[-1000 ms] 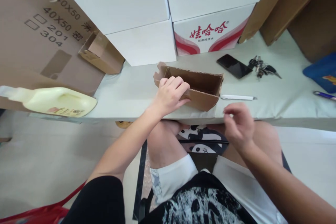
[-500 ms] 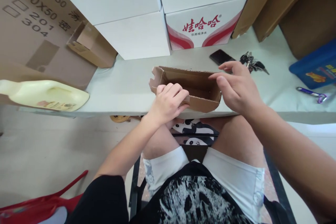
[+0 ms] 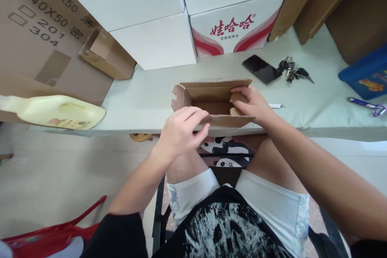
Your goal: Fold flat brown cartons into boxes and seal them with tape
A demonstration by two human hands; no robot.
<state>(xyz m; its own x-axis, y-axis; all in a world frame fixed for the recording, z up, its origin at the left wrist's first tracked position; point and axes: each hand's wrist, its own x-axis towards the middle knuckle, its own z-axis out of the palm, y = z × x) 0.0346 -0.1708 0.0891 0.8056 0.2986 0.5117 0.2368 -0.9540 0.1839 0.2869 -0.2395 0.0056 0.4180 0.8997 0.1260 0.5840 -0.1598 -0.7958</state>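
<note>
A small brown cardboard box lies open side up near the table's front edge. At its near left side is my left hand, thumb and fingers apart, with the fingertips at the near rim. My right hand is at the box's right end, fingers curled round an end flap that leans inward. The thumb lies on the near side of that flap and the fingertips are by the far wall. The inside of the box shows bare cardboard.
Behind the box stand white cartons. To the right are a black phone, keys, a white pen-like stick, a blue container and a purple carabiner. A pale yellow bottle lies left, near another small box.
My right hand has moved left and in, onto the end flap, which now leans into the box. My left hand has loosened and shifted slightly left and toward me.
</note>
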